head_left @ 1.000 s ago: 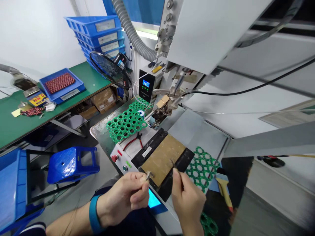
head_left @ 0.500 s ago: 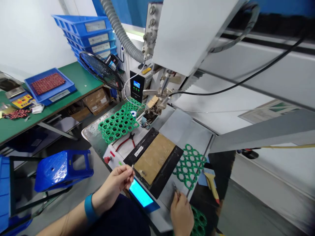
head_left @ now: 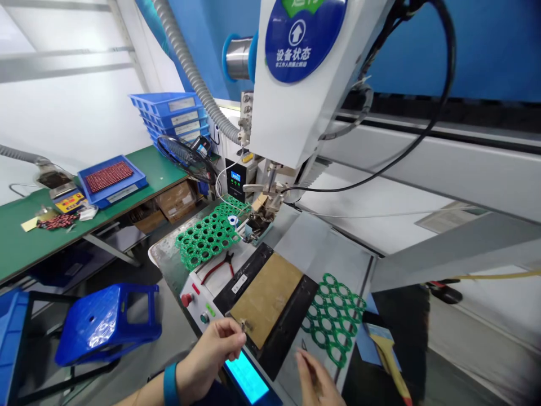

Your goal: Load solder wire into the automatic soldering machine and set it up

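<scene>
My left hand (head_left: 213,352), with a blue wristband, is over the front edge of the machine bed, beside the tan plate (head_left: 268,301) in its black frame. Thumb and forefinger are pinched around something tiny that I cannot make out. My right hand (head_left: 318,384) is at the bottom of the view, closed around a thin dark-tipped tool (head_left: 303,344) that looks like tweezers; most of it is hidden by the fingers. Just beyond that hand lies a green board with round holes (head_left: 333,318). A lit cyan screen (head_left: 247,376) shows below my left hand.
Red-handled cutters (head_left: 220,265) and more green boards (head_left: 207,237) lie left of the plate. The soldering head (head_left: 264,211) hangs behind it. A brush (head_left: 386,355) lies at right. A red button (head_left: 186,299) sits on the front panel; a blue stool (head_left: 112,321) stands at left.
The view has tilted upward, so the scene sits lower and a solder spool and blue sign now show. My left hand is still pinched, and my right hand still holds the thin tool.
</scene>
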Demonstrator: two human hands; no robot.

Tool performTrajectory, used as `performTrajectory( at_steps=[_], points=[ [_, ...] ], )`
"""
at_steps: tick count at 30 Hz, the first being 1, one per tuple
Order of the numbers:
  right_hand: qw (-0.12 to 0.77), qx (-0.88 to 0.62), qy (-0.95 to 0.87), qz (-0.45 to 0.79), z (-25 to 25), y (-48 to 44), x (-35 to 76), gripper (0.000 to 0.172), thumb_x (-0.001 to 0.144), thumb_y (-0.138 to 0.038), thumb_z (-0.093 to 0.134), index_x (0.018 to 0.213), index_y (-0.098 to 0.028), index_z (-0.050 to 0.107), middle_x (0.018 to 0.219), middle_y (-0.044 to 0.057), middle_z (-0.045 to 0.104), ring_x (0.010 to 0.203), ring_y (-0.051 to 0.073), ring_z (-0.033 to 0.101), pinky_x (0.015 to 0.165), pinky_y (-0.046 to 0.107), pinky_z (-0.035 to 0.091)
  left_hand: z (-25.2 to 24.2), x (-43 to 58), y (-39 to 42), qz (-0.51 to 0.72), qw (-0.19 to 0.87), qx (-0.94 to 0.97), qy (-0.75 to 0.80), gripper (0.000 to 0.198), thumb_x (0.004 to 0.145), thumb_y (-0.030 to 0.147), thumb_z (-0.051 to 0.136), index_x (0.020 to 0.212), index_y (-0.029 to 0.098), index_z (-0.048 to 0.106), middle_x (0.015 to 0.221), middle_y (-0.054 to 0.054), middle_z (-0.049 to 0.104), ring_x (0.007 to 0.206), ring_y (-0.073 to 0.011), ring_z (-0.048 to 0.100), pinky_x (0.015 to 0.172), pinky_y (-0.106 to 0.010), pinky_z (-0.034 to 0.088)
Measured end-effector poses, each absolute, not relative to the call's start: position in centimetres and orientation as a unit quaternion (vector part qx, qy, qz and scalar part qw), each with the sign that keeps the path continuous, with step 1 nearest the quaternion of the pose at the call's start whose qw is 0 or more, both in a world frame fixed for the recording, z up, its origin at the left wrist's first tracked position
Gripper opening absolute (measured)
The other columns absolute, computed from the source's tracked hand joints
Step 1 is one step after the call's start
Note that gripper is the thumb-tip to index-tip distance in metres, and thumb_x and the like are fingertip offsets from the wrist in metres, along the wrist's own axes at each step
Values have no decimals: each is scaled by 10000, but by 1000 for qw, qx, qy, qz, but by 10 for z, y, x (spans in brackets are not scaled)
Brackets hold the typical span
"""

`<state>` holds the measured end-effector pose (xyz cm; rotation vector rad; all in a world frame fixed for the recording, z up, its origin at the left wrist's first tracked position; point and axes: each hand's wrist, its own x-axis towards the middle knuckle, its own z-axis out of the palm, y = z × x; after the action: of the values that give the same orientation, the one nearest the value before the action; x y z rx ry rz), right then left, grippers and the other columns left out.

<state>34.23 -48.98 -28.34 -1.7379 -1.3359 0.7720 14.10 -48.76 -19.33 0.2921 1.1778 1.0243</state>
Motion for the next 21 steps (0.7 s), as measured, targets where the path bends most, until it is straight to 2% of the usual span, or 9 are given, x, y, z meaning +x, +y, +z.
performTrajectory(
  at_steps=[3,6,9,13,18,21],
  points=[
    [396,-544,-511,535,-234,-476,305,353,792,-504,529,878,-195,676,935,86,672,861,223,632,772,282,498,-192,145,-487,451,706,142,527,451,473,455,824,594,127,540,468,51,444,451,-46,354,483,-207,210],
    [358,-445,-518,637,-203,-464,280,295,804,-446,548,857,-186,676,909,80,663,865,202,619,776,256,490,-188,143,-484,462,697,164,523,439,519,487,795,602,114,579,503,31,479,474,-51,372,499,-205,244],
    [383,-427,-456,681,-195,-458,267,256,810,-409,559,876,-192,679,897,66,658,857,185,608,771,252,488,-181,137,-478,473,662,212,542,405,594,489,752,618,106,625,543,5,528,513,-63,408,523,-203,283],
    [428,-395,-411,701,-197,-454,259,237,803,-394,572,903,-210,683,888,53,638,808,169,596,688,240,500,-176,131,-471,461,637,283,549,397,639,493,715,603,102,655,533,-11,549,519,-77,425,529,-208,313],
    [403,-390,-466,684,-193,-447,252,162,780,-349,609,802,-200,670,828,30,579,776,148,574,674,220,482,-184,129,-473,450,592,329,581,382,665,498,691,652,116,685,589,-26,601,578,-108,470,574,-219,367],
    [406,-388,-454,691,-192,-447,251,185,779,-363,608,796,-189,669,874,49,608,827,165,592,733,241,488,-183,126,-476,421,549,400,602,335,733,466,641,740,138,712,702,-52,667,677,-152,538,646,-235,402]
  ],
)
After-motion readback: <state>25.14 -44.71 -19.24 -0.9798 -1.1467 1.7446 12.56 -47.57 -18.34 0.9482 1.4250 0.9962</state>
